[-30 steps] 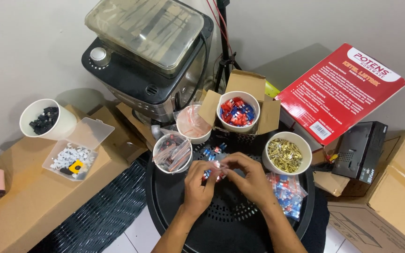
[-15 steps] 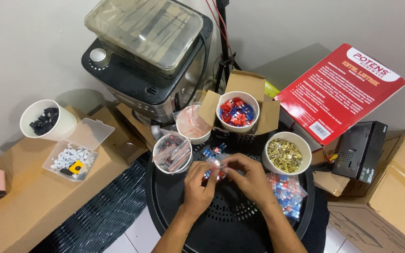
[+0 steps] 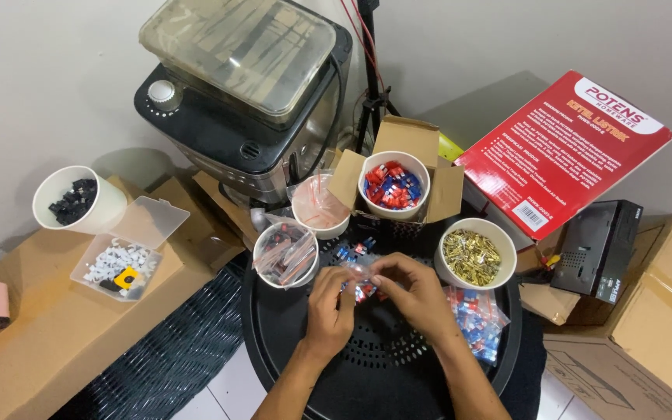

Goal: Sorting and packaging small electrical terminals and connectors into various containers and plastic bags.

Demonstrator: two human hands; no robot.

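Observation:
Both my hands meet over the middle of a round black tray [image 3: 289, 365]. My left hand [image 3: 330, 307] and my right hand [image 3: 414, 294] pinch a small clear plastic bag [image 3: 358, 274] holding red and blue parts between the fingertips. Just beyond the fingers lie a few loose red and blue pieces [image 3: 353, 250]. A white cup with small clear bags [image 3: 285, 253] stands left of my hands. To the right is a white cup of brass-coloured metal terminals [image 3: 470, 255]. Beside my right wrist lies a clear bag of blue and red parts [image 3: 477, 323].
A white cup of red and blue parts [image 3: 391, 187] sits in an open cardboard box behind. Another cup [image 3: 319, 205], a black appliance with a clear lid [image 3: 243, 101], a red box [image 3: 565, 148], a black device [image 3: 596, 249], a cup of black parts [image 3: 71, 201] and a clear case [image 3: 118, 264] surround the tray.
My fingers have shifted slightly on the small bag; both hands stay at the same spot over the tray.

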